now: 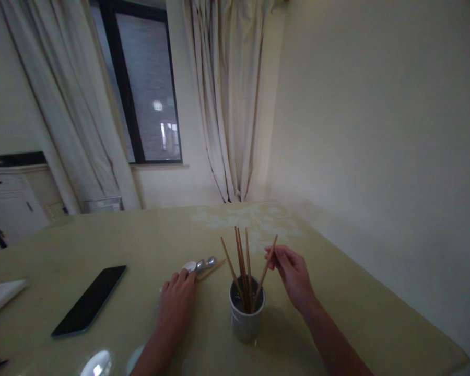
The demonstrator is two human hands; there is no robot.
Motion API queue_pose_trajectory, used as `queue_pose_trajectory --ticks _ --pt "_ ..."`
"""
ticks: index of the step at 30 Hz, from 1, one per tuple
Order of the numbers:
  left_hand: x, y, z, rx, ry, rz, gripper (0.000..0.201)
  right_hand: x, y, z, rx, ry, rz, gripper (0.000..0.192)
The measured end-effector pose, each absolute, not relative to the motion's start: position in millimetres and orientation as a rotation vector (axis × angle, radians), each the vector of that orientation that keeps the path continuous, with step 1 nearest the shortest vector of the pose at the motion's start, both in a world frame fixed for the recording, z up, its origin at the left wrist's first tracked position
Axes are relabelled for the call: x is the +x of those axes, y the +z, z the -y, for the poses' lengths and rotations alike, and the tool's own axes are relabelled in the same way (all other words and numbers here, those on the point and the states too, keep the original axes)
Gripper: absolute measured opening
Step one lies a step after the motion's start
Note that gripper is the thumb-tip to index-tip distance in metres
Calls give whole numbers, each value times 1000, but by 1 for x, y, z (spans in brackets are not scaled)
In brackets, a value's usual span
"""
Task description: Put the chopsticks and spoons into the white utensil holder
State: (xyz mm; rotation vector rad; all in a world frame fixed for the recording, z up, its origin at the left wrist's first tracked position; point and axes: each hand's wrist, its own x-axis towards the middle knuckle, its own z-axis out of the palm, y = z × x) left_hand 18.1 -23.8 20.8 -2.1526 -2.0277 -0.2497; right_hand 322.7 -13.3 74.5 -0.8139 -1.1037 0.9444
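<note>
Several chopsticks already stand in the cup; the right hand pinches one more at its top. The left hand rests flat, fingers loose, on the surface over remaining spoons and a chopstick.

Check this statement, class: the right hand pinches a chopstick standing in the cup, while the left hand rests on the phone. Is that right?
Not quite. In the head view the left hand rests on the table over the spoons, well apart from the phone. The rest holds: the right hand pinches a chopstick standing in the cup.
</note>
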Motion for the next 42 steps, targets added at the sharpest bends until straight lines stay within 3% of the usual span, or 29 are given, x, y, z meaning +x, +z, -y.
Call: queue_pose_trajectory --ticks 6,14,19,23,29,37,42 --pt "24 23 23 -2352 -613 2085 29 293 35 -1 -1075 1202 1280 61" --pt "62 27 38 -2743 -1455 1875 26 273 27 -3 -1000 1318 1284 58" --pt "46 25 30 -2555 -1308 1921 30 293 48 -5 -904 1032 1054 50" --pt "19 14 20 -2300 -787 1955 30 327 67 -7 -799 759 799 45" --pt "10 15 21 -2153 -304 1990 42 355 82 -4 -651 794 623 45" --pt "10 23 19 -2207 -327 2091 36 329 80 10 -727 1030 1009 39" --pt "8 12 17 -2308 -639 2073 35 317 71 16 -772 1118 1239 38"
